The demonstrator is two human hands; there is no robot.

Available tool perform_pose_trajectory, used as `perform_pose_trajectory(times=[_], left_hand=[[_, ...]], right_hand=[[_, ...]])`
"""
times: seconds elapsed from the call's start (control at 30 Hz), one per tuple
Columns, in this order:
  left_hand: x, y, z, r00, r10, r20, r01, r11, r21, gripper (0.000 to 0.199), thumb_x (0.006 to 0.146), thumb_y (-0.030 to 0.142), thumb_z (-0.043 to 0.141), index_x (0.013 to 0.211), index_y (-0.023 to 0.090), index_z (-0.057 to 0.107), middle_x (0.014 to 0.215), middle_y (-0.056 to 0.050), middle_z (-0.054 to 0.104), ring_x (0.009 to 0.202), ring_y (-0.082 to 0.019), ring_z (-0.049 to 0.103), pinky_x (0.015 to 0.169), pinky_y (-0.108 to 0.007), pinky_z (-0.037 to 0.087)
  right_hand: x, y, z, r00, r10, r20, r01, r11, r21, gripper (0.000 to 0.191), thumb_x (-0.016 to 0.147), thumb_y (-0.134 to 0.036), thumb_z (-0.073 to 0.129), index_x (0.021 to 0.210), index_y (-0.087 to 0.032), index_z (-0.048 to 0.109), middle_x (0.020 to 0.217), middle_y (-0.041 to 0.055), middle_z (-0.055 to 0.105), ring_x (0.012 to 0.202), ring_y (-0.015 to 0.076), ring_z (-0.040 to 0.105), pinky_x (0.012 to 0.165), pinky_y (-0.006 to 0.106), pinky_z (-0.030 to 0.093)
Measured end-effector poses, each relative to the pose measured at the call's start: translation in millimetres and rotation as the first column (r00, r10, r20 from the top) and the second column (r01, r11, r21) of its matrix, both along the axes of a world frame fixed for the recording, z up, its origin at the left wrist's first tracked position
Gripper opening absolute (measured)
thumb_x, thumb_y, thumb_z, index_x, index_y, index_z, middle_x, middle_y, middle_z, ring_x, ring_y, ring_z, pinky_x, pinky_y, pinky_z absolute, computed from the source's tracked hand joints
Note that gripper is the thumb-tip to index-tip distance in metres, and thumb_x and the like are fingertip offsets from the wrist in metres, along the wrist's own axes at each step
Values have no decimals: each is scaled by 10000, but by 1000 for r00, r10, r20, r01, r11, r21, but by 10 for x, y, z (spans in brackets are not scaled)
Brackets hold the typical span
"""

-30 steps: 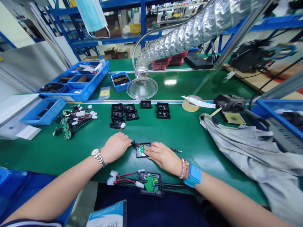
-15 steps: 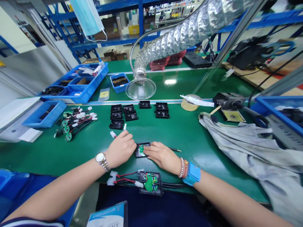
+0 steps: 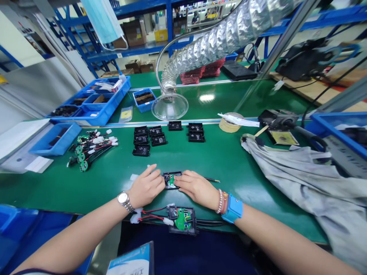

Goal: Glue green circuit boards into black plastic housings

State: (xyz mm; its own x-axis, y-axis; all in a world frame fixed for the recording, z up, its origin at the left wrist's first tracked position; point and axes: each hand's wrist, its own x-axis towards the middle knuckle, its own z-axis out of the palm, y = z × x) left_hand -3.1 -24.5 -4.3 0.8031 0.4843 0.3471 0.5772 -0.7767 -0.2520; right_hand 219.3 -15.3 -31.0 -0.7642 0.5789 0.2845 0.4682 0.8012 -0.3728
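A small black plastic case (image 3: 167, 186) with a green circuit board (image 3: 171, 180) inside lies on the bench between my hands. My right hand (image 3: 195, 188) holds its right end, fingertips resting on the board; a black cable (image 3: 212, 180) emerges beyond that hand. At the case's left end, my left hand (image 3: 147, 183) has its fingers bent together over the wires, which it mostly hides. A white connector (image 3: 133, 177) pokes out behind this hand. Nearer my body sits a second black case (image 3: 195, 225) with a green board (image 3: 183, 219), red and black wires and white connectors.
Several black cases (image 3: 141, 150) lie farther back. Wired round boards (image 3: 83, 165) are heaped at left beside a blue bin (image 3: 56, 139). A fume hood (image 3: 169, 107) hangs over the bench. A tape roll (image 3: 229, 125) and grey cloth (image 3: 275, 164) lie right.
My left hand's fingers have loosened and lifted slightly, and the white connectors behind it have shifted left and lower. My right hand stays on the case.
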Motion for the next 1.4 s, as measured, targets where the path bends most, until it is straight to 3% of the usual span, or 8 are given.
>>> perform_pose_trajectory(times=[0.23, 0.4, 0.57, 0.8, 1.03, 1.17, 1.4], left_hand=[[-81, 109, -31, 994, -38, 102, 48, 994, -96, 283, 869, 88, 337, 760, 165, 586, 693, -5, 601, 766, -128, 516, 991, -414, 319], [-56, 129, -33, 994, -107, -1, 105, 985, -140, 301, 869, 84, 327, 704, 148, 570, 664, -19, 577, 769, -141, 507, 1003, -403, 311], [-1, 126, -41, 986, -149, -77, 134, 976, -172, 260, 846, 91, 390, 656, 142, 560, 628, -25, 550, 740, -154, 491, 1005, -399, 305], [-116, 107, -84, 992, 100, 81, -68, 941, -330, 176, 856, 208, 448, 759, 175, 592, 672, -19, 552, 745, -159, 476, 922, -423, 346], [-59, 150, -110, 982, 105, 156, -21, 887, -461, 238, 843, 147, 410, 662, 151, 565, 632, -27, 518, 696, -155, 450, 814, -367, 387], [-10, 144, -120, 988, 103, 114, -45, 902, -429, 252, 829, 123, 408, 613, 148, 536, 606, -29, 503, 681, -160, 437, 759, -344, 400], [-4, 89, -115, 1000, 1, 25, 4, 978, -210, 323, 835, 49, 317, 616, 149, 532, 586, -34, 508, 692, -163, 441, 926, -421, 327]], right_hand=[[-9, 8, 42, 999, 16, 34, -15, 1000, -24, 211, 876, -184, 438, 1041, -168, 568, 1004, 53, 597, 842, 170, 465, 766, 321, 401], [-129, 28, 171, 976, 24, 217, -28, 1000, 14, 313, 858, -171, 446, 1166, -177, 498, 886, 61, 552, 740, 174, 426, 698, 320, 388], [-220, 22, 218, 950, -16, 312, -2, 998, 55, 264, 874, -206, 419, 1104, -172, 543, 861, 76, 502, 716, 177, 400, 626, 310, 363], [-185, -9, 154, 971, -52, 231, 41, 998, 54, 344, 814, -211, 542, 1149, -142, 504, 899, 73, 502, 754, 176, 422, 729, 321, 403], [-186, -7, 116, 976, -63, 207, 50, 996, 68, 351, 788, -231, 582, 1112, -112, 519, 889, 78, 509, 781, 192, 434, 775, 342, 411], [-191, -16, 124, 977, -70, 203, 58, 996, 62, 346, 790, -221, 575, 1113, -112, 512, 875, 74, 504, 774, 192, 432, 732, 333, 421], [-185, 31, 187, 970, -51, 236, 59, 998, -25, 392, 765, -202, 607, 1126, -94, 497, 890, 78, 482, 778, 189, 427, 706, 327, 422]])
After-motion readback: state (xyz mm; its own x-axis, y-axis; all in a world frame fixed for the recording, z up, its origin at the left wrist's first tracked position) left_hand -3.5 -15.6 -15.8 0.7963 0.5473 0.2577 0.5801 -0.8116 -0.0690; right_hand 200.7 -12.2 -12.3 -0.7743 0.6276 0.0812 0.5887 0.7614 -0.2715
